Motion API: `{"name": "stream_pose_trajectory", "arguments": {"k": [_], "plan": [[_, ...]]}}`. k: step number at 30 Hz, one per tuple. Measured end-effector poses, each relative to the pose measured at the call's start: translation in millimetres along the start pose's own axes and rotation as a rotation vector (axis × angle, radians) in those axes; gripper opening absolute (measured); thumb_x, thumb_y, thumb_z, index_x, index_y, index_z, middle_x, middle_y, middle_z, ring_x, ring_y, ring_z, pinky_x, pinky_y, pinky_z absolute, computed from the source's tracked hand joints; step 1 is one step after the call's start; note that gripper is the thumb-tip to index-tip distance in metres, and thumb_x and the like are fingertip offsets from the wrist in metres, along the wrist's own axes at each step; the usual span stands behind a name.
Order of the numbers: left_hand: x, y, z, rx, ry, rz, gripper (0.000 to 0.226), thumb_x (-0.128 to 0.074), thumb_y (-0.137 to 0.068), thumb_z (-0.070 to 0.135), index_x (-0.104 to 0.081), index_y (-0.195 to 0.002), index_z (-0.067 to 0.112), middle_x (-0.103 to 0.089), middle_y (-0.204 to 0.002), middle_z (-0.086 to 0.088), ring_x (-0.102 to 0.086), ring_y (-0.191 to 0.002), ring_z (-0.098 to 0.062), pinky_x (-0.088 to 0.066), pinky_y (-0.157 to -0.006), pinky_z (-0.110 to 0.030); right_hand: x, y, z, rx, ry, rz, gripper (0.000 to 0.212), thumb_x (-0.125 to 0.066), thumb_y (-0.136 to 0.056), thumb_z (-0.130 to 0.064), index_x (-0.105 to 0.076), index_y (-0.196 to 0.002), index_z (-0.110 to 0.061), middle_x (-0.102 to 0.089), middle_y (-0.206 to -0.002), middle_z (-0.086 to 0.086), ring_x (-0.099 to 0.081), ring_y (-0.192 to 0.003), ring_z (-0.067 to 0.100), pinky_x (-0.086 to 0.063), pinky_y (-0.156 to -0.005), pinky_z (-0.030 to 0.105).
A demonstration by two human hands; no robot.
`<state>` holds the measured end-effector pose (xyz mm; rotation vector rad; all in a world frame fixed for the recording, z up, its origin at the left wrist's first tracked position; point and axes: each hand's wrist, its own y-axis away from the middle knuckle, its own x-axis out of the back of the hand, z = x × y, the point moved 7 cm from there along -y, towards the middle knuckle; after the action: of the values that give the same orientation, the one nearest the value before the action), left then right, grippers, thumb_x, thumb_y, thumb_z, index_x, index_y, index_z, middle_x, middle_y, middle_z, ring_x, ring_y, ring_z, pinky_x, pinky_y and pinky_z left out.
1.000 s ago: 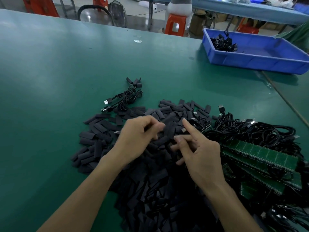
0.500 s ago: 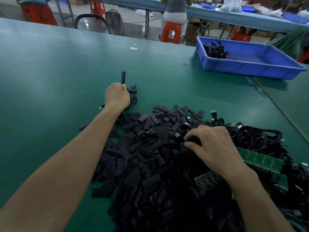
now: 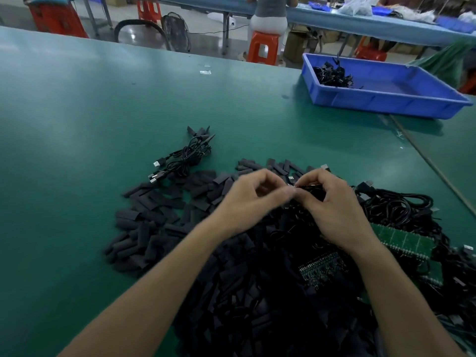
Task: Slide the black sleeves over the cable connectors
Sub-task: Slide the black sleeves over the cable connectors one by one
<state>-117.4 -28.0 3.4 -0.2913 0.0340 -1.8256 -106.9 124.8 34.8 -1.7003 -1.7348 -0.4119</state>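
Pinching connector (image 3: 307, 186) between hands (image 3: 253, 199) (image 3: 334, 210), above sleeve pile (image 3: 154, 215).

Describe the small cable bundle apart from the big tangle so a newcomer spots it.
On the green table, find the spread of black sleeves. At its far left edge lies the small cable bundle. Unlike the big tangle on the right, it sits alone, sleeved ends fanning away, silver plugs pointing left.

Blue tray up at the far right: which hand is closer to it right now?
Right. The right hand sits over the sleeve pile, nearer the camera and left of the blue tray; the left hand is beside it, further left.
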Motion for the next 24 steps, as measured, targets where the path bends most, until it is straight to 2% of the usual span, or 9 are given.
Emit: {"name": "stream_pose_trajectory", "arguments": {"k": [3,7,10,13,17,22,24], "plan": [[-14.4,5.2,-14.7,0.062,0.144,-0.005,0.013,-0.074,-0.091,0.014,-0.061,-0.094,0.013,-0.064,-0.083,-0.001,-0.057,-0.074,-0.010,-0.047,-0.071,-0.026,-3.5,0.6,4.7,-0.013,-0.023,-0.023,0.012,-0.071,-0.091,-0.027,-0.064,-0.084,-0.034,-0.067,-0.081,-0.016,-0.062,-0.075,0.007,-0.051,-0.069,0.029],[-16.9,5.1,-23.9,0.119,0.312,0.037,0.015,-0.071,-0.090,0.005,-0.061,-0.083,0.012,-0.058,-0.067,0.008,-0.052,-0.064,-0.007,-0.046,-0.066,-0.021,-8.2,0.2,6.3,-0.027,-0.084,-0.100,0.008,-0.068,-0.094,-0.025,-0.067,-0.086,-0.029,-0.070,-0.082,-0.007,-0.065,-0.077,0.012,-0.054,-0.074,0.034],[-17.4,4.9,-28.0,0.144,0.390,0.013,0.015,-0.071,-0.088,0.002,-0.063,-0.079,0.011,-0.059,-0.070,0.001,-0.054,-0.065,-0.008,-0.047,-0.068,-0.020,-9.4,-0.9,7.3,-0.042,-0.105,-0.207,0.010,-0.068,-0.094,-0.026,-0.068,-0.084,-0.027,-0.070,-0.079,-0.010,-0.063,-0.076,0.009,-0.052,-0.080,0.038],[-17.4,3.3,-28.0,0.152,0.428,-0.044,0.011,-0.076,-0.077,0.012,-0.066,-0.080,0.010,-0.061,-0.073,-0.002,-0.057,-0.066,-0.009,-0.049,-0.069,-0.018,-8.3,-3.5,7.6,-0.042,-0.099,-0.281,0.011,-0.068,-0.094,-0.026,-0.069,-0.082,-0.025,-0.066,-0.072,-0.023,-0.057,-0.072,-0.007,-0.044,-0.079,0.027],[-17.0,-1.8,-28.6,0.162,0.455,-0.101,0.008,-0.076,-0.072,0.016,-0.069,-0.073,0.014,-0.065,-0.069,0.001,-0.060,-0.063,-0.007,-0.052,-0.067,-0.017,-6.5,-6.1,1.4,-0.027,-0.185,-0.305,0.014,-0.070,-0.092,-0.022,-0.070,-0.078,-0.022,-0.064,-0.066,-0.017,-0.056,-0.062,-0.005,-0.042,-0.065,0.010],[-27.3,-6.0,-23.8,0.207,0.612,-0.236,0.007,-0.082,-0.066,0.022,-0.075,-0.066,0.021,-0.068,-0.066,0.006,-0.064,-0.060,-0.006,-0.055,-0.062,-0.019,-4.8,-3.0,-2.8,-0.039,-0.297,-0.369,0.011,-0.070,-0.089,-0.023,-0.072,-0.078,-0.024,-0.068,-0.072,-0.008,-0.061,-0.070,0.003,-0.049,-0.068,0.015],[-26.9,-8.5,-23.0,0.202,0.609,-0.233,0.013,-0.085,-0.074,0.017,-0.075,-0.069,0.022,-0.067,-0.068,0.007,-0.063,-0.062,-0.005,-0.055,-0.063,-0.019,-1.6,-3.7,-0.9,-0.056,-0.327,-0.306,0.012,-0.071,-0.089,-0.021,-0.073,-0.078,-0.026,-0.070,-0.074,-0.006,-0.064,-0.072,0.006,-0.051,-0.069,0.015]]}}
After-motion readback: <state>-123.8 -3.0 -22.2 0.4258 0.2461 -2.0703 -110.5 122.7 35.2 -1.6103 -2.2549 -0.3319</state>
